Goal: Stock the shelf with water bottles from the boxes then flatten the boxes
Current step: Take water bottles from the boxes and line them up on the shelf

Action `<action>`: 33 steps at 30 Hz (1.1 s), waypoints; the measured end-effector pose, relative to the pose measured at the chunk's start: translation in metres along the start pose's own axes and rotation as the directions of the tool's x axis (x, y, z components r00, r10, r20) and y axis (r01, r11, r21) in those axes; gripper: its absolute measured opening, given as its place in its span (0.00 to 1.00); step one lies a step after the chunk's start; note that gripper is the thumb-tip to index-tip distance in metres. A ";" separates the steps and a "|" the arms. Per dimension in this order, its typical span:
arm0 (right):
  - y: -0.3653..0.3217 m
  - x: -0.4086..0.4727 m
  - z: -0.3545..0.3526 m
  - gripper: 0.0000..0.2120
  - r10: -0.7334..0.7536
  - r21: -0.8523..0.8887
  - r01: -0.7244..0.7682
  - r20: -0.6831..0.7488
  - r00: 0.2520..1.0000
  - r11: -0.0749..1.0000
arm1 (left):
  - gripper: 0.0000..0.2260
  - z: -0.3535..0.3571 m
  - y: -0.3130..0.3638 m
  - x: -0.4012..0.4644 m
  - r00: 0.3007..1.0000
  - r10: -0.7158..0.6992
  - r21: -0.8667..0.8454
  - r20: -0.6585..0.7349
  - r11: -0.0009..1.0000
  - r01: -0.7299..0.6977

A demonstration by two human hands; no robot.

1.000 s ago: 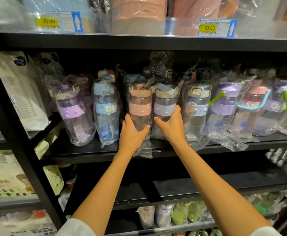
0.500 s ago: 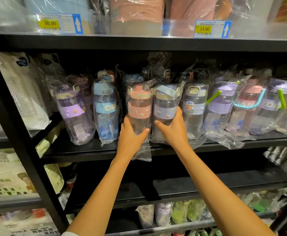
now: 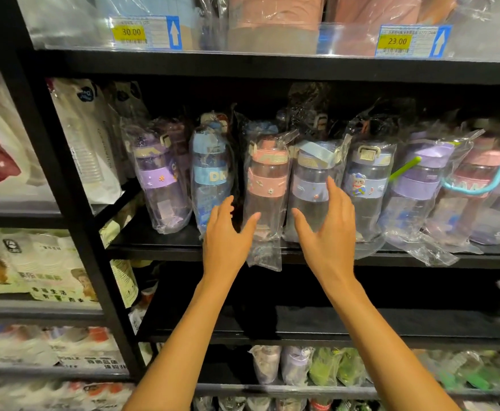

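Two price tags are hanging on the top ledge, a yellow one (image 3: 131, 32) reading 30.00 at the left and another (image 3: 397, 41) reading 23.00 at the right, each sitting beside a blue arrow label (image 3: 174, 33) pointing up. Pink wrapped goods (image 3: 274, 13) are standing above them. White printed packets (image 3: 90, 137) are leaning against the black upright post (image 3: 65, 203), and green bagged items (image 3: 334, 366) are lying on a lower level.
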State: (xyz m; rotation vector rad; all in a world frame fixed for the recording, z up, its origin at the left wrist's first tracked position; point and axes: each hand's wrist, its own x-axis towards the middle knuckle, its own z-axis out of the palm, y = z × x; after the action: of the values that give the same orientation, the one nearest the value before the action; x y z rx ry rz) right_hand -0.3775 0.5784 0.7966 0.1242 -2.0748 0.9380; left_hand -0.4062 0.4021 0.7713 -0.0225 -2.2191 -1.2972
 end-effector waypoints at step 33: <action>-0.098 0.026 0.191 0.32 0.310 0.304 -0.391 0.280 0.908 0.869 | 0.37 -0.112 -0.106 0.128 0.988 -0.140 -0.197 0.068 0.969 0.151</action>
State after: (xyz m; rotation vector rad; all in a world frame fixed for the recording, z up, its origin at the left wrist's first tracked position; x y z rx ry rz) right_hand -0.4802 0.3883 0.8007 0.0366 -2.1516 1.5892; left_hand -0.4932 0.2224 0.7887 0.0302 -2.1583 -1.6161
